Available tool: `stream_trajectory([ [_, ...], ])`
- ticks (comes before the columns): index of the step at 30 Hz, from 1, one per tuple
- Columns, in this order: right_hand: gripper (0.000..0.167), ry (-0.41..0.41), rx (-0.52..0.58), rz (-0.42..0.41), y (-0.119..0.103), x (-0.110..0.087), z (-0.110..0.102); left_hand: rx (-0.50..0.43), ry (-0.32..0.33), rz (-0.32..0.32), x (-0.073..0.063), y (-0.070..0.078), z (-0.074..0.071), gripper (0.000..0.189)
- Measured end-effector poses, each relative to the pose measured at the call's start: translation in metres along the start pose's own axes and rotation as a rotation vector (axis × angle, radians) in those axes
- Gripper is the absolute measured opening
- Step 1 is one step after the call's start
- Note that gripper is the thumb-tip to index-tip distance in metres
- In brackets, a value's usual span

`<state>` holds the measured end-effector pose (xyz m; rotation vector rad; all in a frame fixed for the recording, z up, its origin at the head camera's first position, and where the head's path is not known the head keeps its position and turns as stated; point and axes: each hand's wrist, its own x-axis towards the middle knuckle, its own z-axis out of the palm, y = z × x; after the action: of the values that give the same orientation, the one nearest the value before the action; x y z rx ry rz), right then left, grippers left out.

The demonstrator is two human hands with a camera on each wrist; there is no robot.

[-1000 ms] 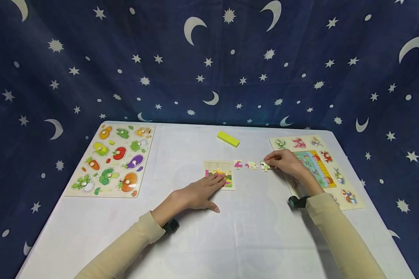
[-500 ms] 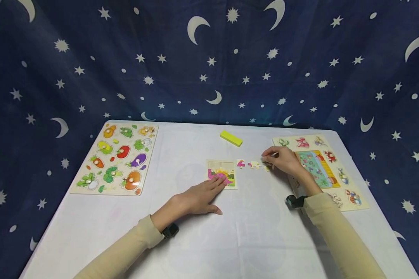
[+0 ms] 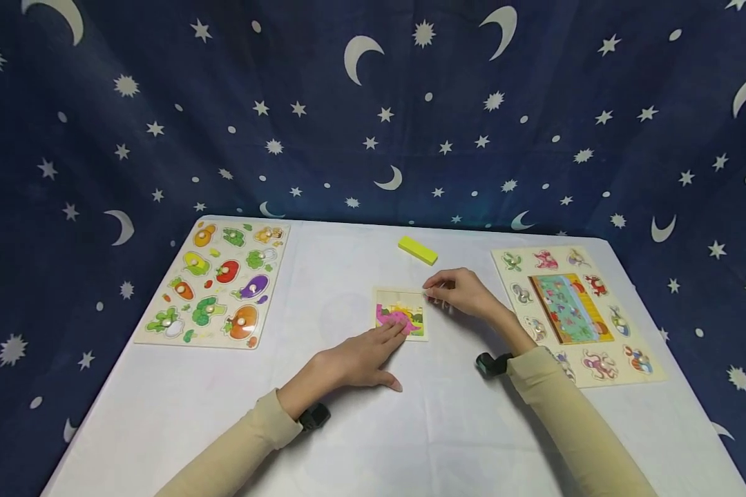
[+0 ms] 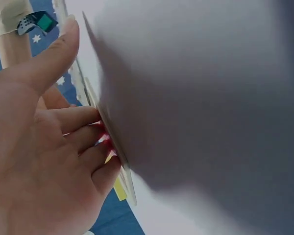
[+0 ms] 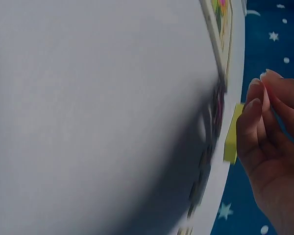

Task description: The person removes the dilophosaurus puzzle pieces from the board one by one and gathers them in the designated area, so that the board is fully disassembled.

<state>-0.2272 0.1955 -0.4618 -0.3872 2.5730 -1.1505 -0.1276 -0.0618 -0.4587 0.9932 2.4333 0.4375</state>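
A small square wooden dinosaur jigsaw tray lies mid-table, its upper strip bare wood and a pink dinosaur picture below. My left hand lies flat, straight fingertips resting on the picture; the left wrist view shows this hand side-on against the tray's edge. Over the tray's upper right corner, my right hand pinches a small pale puzzle piece between thumb and fingertips, mostly hidden. In the right wrist view, loose puzzle pieces lie in a row beneath my right hand.
A yellow block lies behind the tray. At left is a vegetable knob puzzle board; at right, a sea-animal puzzle board. White cloth covers the table, with a starry blue curtain behind.
My right hand has lifted from the right end of the row of pieces and moved left to the tray's corner. My left hand has stayed on the tray. The head view has shifted slightly.
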Motion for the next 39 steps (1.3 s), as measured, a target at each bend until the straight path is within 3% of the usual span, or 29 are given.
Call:
stream_trajectory([
  [7,0.018,-0.067,0.029,-0.074,-0.013,0.011,0.021,0.007,0.016,0.004,0.001,0.000,0.004,0.100],
  [13,0.018,-0.104,0.034,-0.091,-0.025,0.022,0.034,-0.021,0.005,-0.008,0.001,-0.001,0.004,0.098],
  [23,0.017,-0.188,-0.055,-0.126,-0.042,0.030,0.046,-0.057,0.012,-0.016,-0.001,-0.001,0.004,0.095],
  [30,0.016,-0.214,-0.117,-0.113,-0.042,0.033,0.052,-0.081,0.007,-0.023,-0.002,0.000,0.004,0.094],
  [39,0.014,-0.217,-0.065,-0.054,-0.044,0.036,0.054,-0.088,-0.001,-0.026,-0.001,-0.002,0.003,0.093],
])
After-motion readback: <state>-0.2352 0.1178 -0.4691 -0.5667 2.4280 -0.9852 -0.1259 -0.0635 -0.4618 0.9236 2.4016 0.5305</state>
